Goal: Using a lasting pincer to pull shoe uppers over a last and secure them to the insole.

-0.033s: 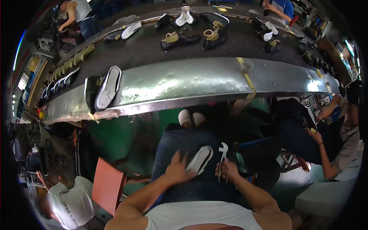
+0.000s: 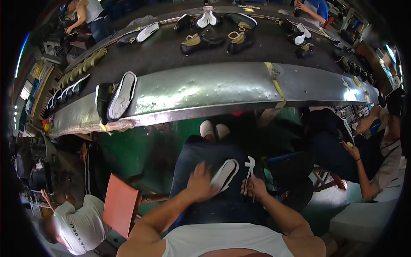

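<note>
A shoe with a pale insole-shaped bottom facing up (image 2: 223,174) lies tilted across my lap. At its left side my left hand (image 2: 199,183) has its fingers stretched out and slightly smeared, with the heel of the hand touching the shoe's near end. To the right of the shoe, my right hand (image 2: 256,188) grips metal lasting pincers (image 2: 250,166). Their curved head points away from me, and the handles show between and below the fingers. The hand hides the middle of the tool.
A long metal-edged workbench (image 2: 184,88) runs ahead, with a pair of shoes (image 2: 121,96) at its near left edge and several black shoes (image 2: 201,44) farther back. An orange-red seat (image 2: 122,205) stands left. Co-workers sit at left (image 2: 83,222) and right (image 2: 364,150).
The shoe on my lap and my left hand have shifted slightly away from me. The pincers stay in my right hand, moved only a little.
</note>
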Available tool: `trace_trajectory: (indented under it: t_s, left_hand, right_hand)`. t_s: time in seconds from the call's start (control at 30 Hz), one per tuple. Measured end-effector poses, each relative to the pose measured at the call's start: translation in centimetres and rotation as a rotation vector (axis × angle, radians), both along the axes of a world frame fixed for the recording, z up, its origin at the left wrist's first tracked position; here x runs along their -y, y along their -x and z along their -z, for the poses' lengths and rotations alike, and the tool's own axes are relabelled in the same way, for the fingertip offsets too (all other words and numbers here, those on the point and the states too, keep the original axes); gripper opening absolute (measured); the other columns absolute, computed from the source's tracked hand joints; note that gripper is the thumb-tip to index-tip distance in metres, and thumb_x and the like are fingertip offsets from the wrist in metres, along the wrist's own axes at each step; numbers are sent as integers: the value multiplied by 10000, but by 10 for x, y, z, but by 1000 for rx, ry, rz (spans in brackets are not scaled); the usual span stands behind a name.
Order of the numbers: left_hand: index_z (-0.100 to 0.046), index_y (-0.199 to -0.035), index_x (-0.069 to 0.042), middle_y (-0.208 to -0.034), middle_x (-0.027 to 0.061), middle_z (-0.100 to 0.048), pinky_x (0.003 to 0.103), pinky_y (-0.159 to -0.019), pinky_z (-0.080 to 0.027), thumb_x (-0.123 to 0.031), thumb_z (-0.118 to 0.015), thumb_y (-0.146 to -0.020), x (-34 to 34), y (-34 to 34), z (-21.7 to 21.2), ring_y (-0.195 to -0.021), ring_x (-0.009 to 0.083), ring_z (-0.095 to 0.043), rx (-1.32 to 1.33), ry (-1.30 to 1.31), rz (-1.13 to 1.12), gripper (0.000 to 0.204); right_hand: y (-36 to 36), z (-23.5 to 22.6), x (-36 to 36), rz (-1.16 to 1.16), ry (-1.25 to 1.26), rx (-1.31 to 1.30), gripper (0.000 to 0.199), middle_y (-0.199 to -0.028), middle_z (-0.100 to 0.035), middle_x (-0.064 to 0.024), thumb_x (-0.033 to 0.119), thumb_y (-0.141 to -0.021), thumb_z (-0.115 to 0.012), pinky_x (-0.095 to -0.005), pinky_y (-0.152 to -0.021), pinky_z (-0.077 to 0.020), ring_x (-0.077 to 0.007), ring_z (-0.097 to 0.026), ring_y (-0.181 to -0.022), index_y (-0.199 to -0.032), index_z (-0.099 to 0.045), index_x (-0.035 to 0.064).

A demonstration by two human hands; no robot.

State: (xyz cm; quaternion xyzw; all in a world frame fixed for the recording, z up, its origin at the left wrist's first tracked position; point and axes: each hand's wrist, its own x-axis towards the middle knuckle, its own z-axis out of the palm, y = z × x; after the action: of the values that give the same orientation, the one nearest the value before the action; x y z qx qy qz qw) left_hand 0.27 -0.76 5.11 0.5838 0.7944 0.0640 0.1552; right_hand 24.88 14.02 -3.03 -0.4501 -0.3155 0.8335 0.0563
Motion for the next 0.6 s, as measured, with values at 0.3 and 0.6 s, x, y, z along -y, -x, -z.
trace_trajectory:
  t_s: [0.3, 0.6]
  left_hand:
    - [-444, -1478, -33, -1318, 130, -619, 344, -956, -509, -201, -692, -955, -81, 41, 27, -1147, 197, -608, 1351, -278, -496, 603]
    - [-330, -1521, -147, -1311, 76, -554, 308, -1068, -388, -247, -602, -1021, -24, 40, -11, -1220, 171, -499, 1269, -494, -295, 578]
  right_hand:
    - [-3, -61, 6, -214, -483, -140, 338, -955, -642, -51, 149, -975, -618, -273, -756, -508, -125, -625, -813, -1272, -546, 5]
    - [40, -147, 14, -724, -656, -19, 409, -1168, -655, -86, 245, -1014, -568, -315, -915, -486, -155, -621, -1016, -1316, -526, -28]
